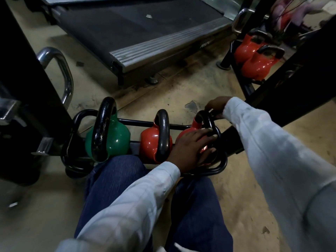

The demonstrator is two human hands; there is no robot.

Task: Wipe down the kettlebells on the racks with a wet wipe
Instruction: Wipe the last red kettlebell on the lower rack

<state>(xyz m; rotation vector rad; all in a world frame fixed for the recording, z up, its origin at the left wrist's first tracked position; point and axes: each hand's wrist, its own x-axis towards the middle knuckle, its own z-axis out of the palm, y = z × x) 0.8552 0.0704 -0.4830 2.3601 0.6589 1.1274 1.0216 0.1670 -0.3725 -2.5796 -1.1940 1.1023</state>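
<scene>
Left hand is lying flat over the body of the right red kettlebell, fingers extended and spread, fingertips reaching the near side of its black handle; it is pressing rather than gripping. Right hand is curling its fingers over the far top of that same handle and appears to be holding it. No wet wipe is showing in either hand; one could be sitting under the left palm, but that cannot be told.

This kettlebell is sitting at the right end of the low black rack, just beside the middle red kettlebell, with the green kettlebell at the left end. All three handle loops are running front to back, away from the person.

Assessment: work is proceeding on the right-end bell, with the right hand steadying it at the far end of the loop. Both hands are already touching it. The left hand is the nearer to the two remaining bells, which are lying to its left along the rack.
</scene>
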